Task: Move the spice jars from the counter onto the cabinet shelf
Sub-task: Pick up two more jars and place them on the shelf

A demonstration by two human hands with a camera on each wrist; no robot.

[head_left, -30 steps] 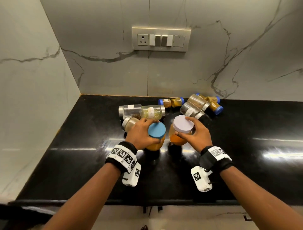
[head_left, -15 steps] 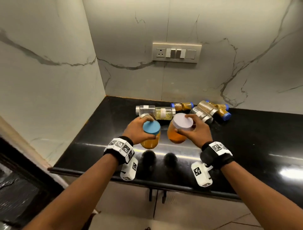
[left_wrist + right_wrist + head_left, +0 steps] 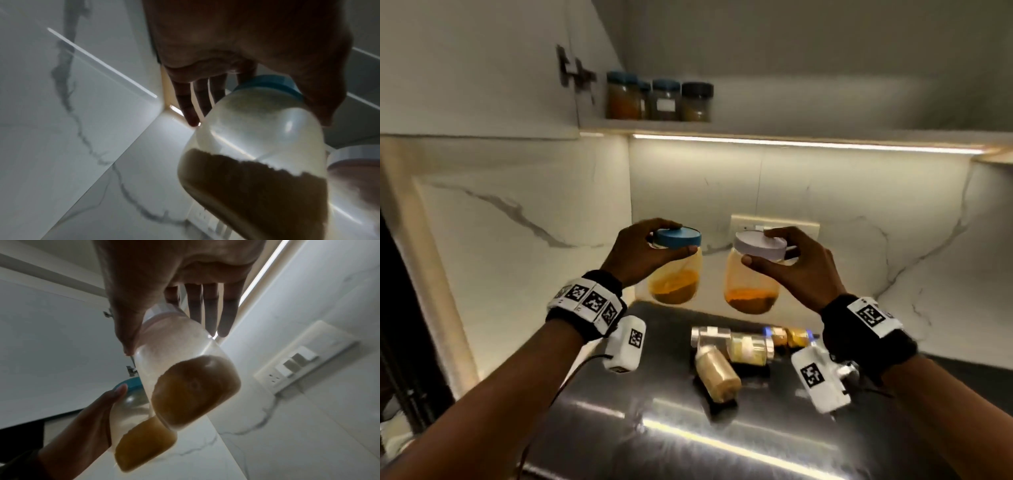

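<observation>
My left hand (image 3: 654,250) grips a blue-lidded jar (image 3: 676,274) of yellow powder by its lid, held in the air above the counter. My right hand (image 3: 780,260) grips a white-lidded jar (image 3: 751,284) of orange powder the same way, just to its right. Both jars hang slightly tilted. The left wrist view shows the blue-lidded jar (image 3: 252,154) under my fingers (image 3: 190,104); the right wrist view shows the white-lidded jar (image 3: 185,378) and the other jar (image 3: 135,434) beside it. Several spice jars (image 3: 732,353) lie on the black counter (image 3: 654,428) below. The cabinet shelf (image 3: 756,132) is above.
Several jars (image 3: 659,101) stand at the left end of the shelf, beside an open cabinet door with hinges (image 3: 573,72). A light strip (image 3: 808,145) runs under the shelf. A switch plate (image 3: 774,224) is on the marble wall behind the held jars.
Both hands have lifted their jars off the counter and raised them toward the shelf. The head view has tilted up, so the shelf is now in sight.
</observation>
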